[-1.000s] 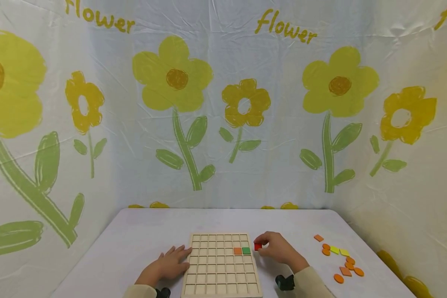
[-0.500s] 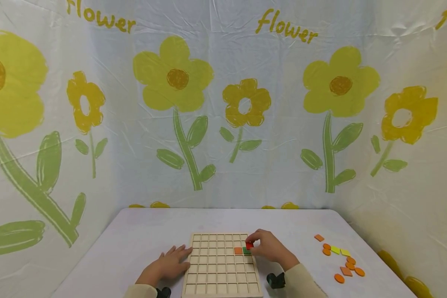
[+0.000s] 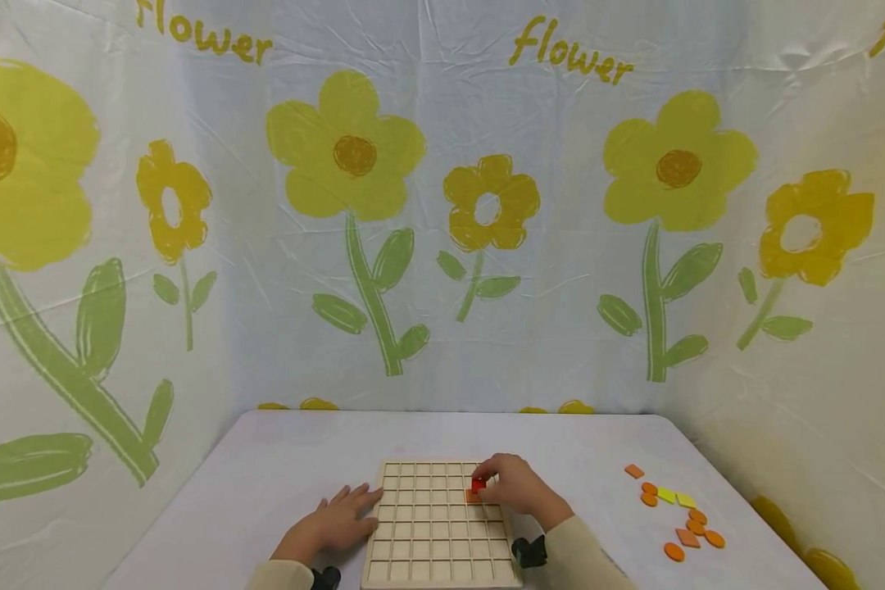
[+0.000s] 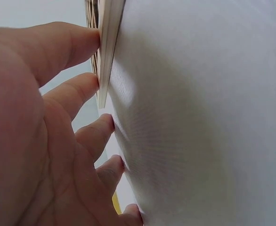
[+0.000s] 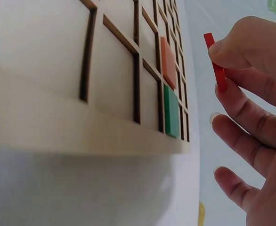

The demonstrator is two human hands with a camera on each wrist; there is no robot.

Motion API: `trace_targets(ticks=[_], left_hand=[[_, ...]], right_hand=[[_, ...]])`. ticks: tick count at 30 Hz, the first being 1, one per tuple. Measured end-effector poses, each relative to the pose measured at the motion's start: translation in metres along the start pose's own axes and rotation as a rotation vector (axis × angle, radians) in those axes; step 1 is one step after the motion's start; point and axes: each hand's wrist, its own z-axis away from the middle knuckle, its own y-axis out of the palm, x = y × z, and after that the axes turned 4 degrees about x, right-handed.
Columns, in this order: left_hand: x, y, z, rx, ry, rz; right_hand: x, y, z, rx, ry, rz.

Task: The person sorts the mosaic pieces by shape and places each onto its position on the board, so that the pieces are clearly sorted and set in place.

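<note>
Between thumb and fingertips, my right hand (image 3: 519,489) pinches a thin red square tile (image 5: 215,63). It holds the tile above the right part of a wooden grid board (image 3: 420,547). In the right wrist view, a green tile (image 5: 171,112) and an orange tile (image 5: 167,63) sit in neighbouring cells below that hand. The head view hides the green one behind the hand. My left hand (image 3: 337,520) lies beside the board's left edge with fingers spread. Its thumb and one finger touch that edge in the left wrist view.
To the right, several loose pieces lie on the white table (image 3: 583,447): orange discs (image 3: 674,551), orange squares (image 3: 687,537) and yellow squares (image 3: 685,500). A flower-printed cloth (image 3: 560,344) stands behind and at both sides.
My right hand has moved left with the red tile, from beside the board's right edge to over the board near the orange tile. The left hand stays in place.
</note>
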Motion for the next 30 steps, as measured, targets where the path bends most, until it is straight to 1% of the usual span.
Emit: trace_targets(ticks=[5,12,16,21,30], left_hand=[[-0.001,0.0,0.001,-0.003,-0.004,0.003],[-0.003,0.0,0.002,-0.017,0.007,0.011],[-0.002,0.0,0.002,-0.015,-0.002,0.011],[-0.002,0.001,0.0,-0.009,-0.017,0.013],[-0.001,0.0,-0.001,-0.011,-0.011,0.0]], right_hand=[[0.005,0.004,-0.002,-0.008,-0.018,0.039],[0.011,0.011,-0.008,-0.005,-0.034,0.06],[0.009,0.017,-0.013,0.002,-0.027,0.115],[0.012,0.02,-0.014,0.014,-0.033,0.157],[0.019,0.025,-0.015,0.003,-0.052,0.206]])
